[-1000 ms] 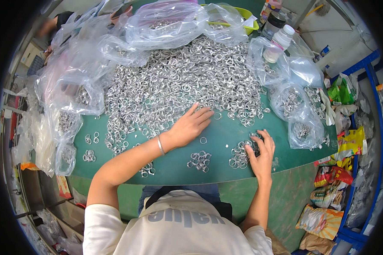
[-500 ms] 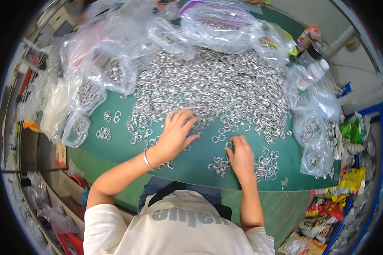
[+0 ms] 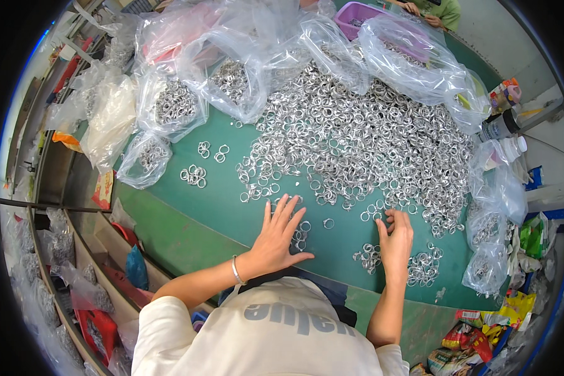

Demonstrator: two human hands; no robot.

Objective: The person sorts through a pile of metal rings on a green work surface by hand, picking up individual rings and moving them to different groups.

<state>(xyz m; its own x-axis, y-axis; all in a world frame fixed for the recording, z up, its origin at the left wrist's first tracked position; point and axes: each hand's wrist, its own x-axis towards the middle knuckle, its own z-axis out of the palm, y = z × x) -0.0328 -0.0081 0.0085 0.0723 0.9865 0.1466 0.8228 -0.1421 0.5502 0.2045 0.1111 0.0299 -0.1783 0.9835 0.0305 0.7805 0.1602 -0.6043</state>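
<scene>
A broad heap of silver metal rings (image 3: 357, 138) covers the far middle of the green table (image 3: 232, 213). My left hand (image 3: 277, 238) lies palm down near the table's front edge, fingers spread, over a few loose rings (image 3: 301, 235). To its right, my right hand (image 3: 396, 241) has thumb and fingertips drawn together beside a few rings at the heap's near edge; what the fingertips pinch is too small to tell. Small ring clusters flank that hand, one on its left (image 3: 368, 257) and a larger one on its right (image 3: 425, 266).
Clear plastic bags of rings (image 3: 175, 106) line the table's left and far sides, with more bags (image 3: 482, 266) at the right. A purple basin (image 3: 355, 14) stands at the back, near another person's hands (image 3: 423, 14). Bottles (image 3: 512, 149) stand at the right edge.
The view has shifted, so the table appears farther right. My left hand has drawn back from the heap toward me, its fingers spreading wider. My right hand stays near the same rings.
</scene>
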